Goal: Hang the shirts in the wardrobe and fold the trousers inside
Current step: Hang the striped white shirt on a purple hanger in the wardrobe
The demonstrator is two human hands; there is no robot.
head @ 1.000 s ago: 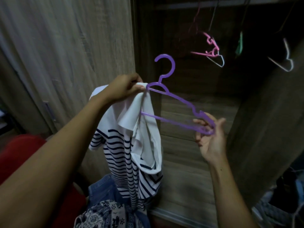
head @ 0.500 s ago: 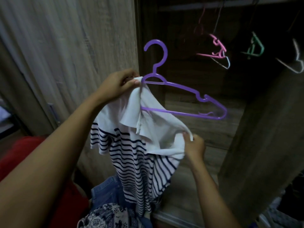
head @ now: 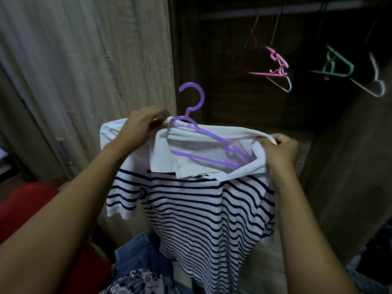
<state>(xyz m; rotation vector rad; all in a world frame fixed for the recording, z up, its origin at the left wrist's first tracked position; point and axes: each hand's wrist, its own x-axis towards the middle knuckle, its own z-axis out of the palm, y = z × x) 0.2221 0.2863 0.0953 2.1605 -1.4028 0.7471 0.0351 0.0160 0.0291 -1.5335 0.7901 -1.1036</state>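
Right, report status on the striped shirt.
Left hand pinching hanger neck and collar. Right hand gripping shirt shoulder. Striped shirt over purple hanger, not yet hung. Nothing blocking rail.

I take this for a bedroom at home, in front of an open wood-grain wardrobe (head: pixel 89 60) with a dark interior. Empty plastic hangers dangle inside: a pink one (head: pixel 275 66), a green one (head: pixel 337 66), a white one (head: pixel 377 81). Below me I see loose laundry, blue denim (head: pixel 135 255) and a dark floral-print cloth (head: pixel 140 281).
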